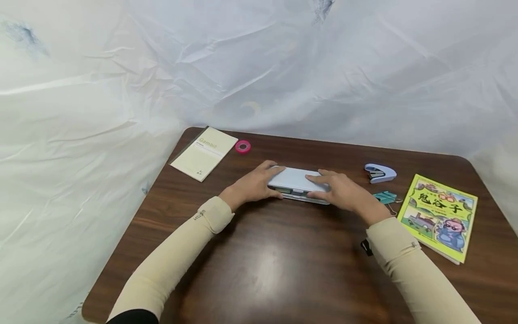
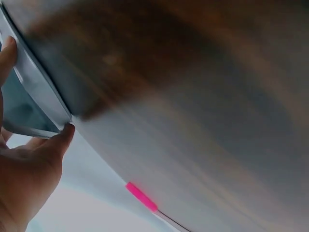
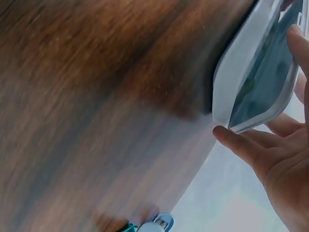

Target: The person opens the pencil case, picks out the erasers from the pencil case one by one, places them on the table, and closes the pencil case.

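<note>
A flat white box with a hinged-looking lid [image 1: 295, 178], perhaps a pencil case, lies near the middle of the table, its lid slightly raised along the front. Small contents show in the gap but are too small to name. My left hand [image 1: 256, 183] grips its left end, fingers on the lid and thumb at the front edge. At the right end my right hand [image 1: 341, 191] holds it in the same way. Both wrist views show the case's side, with the left hand [image 2: 34, 176] and right hand [image 3: 277, 159] each around a corner.
A cream notebook [image 1: 206, 154] and a pink tape roll [image 1: 238, 148] lie at the back left. To the right are a pale stapler [image 1: 383, 174], a teal binder clip [image 1: 384, 197] and a yellow book [image 1: 439, 216]. A black object [image 1: 366, 247] is partly under my right forearm.
</note>
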### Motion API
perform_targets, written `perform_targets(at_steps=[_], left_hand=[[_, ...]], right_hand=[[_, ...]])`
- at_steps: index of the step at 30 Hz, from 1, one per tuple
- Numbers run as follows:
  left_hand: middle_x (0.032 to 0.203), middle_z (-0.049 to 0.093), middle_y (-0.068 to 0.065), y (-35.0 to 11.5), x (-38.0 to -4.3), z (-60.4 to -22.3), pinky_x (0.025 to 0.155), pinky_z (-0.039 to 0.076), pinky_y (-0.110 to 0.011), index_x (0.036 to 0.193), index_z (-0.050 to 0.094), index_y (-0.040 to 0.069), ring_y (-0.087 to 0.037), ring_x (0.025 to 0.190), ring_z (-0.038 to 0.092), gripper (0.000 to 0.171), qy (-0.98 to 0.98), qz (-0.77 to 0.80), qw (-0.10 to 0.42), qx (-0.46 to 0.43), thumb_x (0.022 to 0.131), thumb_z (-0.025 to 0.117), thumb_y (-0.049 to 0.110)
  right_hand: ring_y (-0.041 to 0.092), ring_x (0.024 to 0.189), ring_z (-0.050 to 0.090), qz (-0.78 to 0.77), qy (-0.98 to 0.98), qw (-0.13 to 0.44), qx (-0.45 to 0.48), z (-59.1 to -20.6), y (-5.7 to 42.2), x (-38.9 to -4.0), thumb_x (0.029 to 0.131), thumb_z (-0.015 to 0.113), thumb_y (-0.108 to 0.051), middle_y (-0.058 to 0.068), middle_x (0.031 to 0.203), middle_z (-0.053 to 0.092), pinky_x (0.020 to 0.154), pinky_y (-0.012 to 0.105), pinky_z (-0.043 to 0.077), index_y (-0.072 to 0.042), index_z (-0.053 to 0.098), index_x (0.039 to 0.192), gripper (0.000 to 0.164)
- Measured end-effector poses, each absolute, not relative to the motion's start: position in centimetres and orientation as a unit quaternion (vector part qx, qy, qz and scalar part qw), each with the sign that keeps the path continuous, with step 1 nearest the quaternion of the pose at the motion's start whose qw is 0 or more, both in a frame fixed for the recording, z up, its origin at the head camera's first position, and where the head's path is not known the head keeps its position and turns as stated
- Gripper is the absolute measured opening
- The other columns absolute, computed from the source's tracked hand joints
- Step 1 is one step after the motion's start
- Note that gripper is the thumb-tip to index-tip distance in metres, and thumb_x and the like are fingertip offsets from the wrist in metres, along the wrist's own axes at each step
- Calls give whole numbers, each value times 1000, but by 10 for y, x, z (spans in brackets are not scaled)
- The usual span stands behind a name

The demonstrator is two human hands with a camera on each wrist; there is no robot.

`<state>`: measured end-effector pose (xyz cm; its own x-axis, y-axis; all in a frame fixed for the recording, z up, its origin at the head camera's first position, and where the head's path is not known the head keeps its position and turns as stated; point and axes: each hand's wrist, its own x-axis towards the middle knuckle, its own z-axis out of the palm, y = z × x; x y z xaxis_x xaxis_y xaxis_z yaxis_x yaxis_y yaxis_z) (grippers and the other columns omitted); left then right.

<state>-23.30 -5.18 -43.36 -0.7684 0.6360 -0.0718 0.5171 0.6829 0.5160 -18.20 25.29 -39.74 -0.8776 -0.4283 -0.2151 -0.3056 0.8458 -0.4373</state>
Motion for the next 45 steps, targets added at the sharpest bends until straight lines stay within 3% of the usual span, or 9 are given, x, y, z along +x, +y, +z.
perform_targets(at_steps=[5,10,22,28,33,35,37,41,45], left_hand=[[181,39,-17,-65,-234,-427,136,46,-50,181,34,12,-34,164,51,108,915,262,138,275,98,93,46],[186,34,-21,-76,-239,-426,142,36,-54,183,28,10,-38,174,36,116,920,261,162,243,96,93,51],[188,35,-17,-90,-276,-474,143,35,-51,178,41,9,-34,178,32,115,923,222,167,265,94,85,74],[187,37,-14,-91,-282,-481,144,33,-51,179,41,14,-33,178,29,114,921,223,168,273,93,85,74],[186,40,-15,-91,-280,-480,144,32,-50,178,44,17,-33,178,30,106,919,230,163,274,95,88,66],[186,41,-15,-91,-278,-480,144,32,-50,178,44,18,-33,178,31,105,919,233,162,273,95,89,65],[185,42,-15,-90,-276,-480,144,32,-50,178,45,19,-34,178,31,103,919,235,160,274,96,88,64],[183,46,-14,-90,-274,-482,145,31,-50,177,46,17,-34,177,32,101,917,235,153,284,97,87,64],[184,44,-13,-90,-275,-486,145,31,-50,177,45,18,-34,178,31,102,916,236,156,283,97,87,66]], right_hand=[[57,167,40,-198,950,146,-194,-386,261,-184,114,71,-49,30,183,37,128,79,43,-23,52,173,68],[54,158,54,-196,954,124,-190,-379,271,-180,115,70,-45,27,175,53,122,77,50,-17,60,168,61],[47,133,75,-241,957,87,-139,-371,282,-180,119,64,-43,27,161,67,104,69,62,-14,68,161,51],[52,126,78,-284,952,12,-116,-374,284,-180,119,64,-38,29,159,67,96,69,65,-7,66,160,51],[51,127,74,-311,942,-84,-90,-384,280,-184,119,66,-28,31,151,71,101,71,60,-1,70,151,42],[48,123,72,-325,935,-120,-76,-389,277,-186,118,68,-23,30,141,73,100,63,61,1,73,143,36],[41,110,70,-338,927,-151,-61,-394,274,-188,117,69,-19,27,128,73,89,43,60,3,73,135,29],[24,91,63,-368,911,-183,-29,-405,268,-193,116,69,-16,23,113,74,70,13,41,3,70,128,22],[28,98,70,-378,910,-167,-24,-412,266,-195,116,69,-14,25,122,78,75,10,45,2,72,132,23]])
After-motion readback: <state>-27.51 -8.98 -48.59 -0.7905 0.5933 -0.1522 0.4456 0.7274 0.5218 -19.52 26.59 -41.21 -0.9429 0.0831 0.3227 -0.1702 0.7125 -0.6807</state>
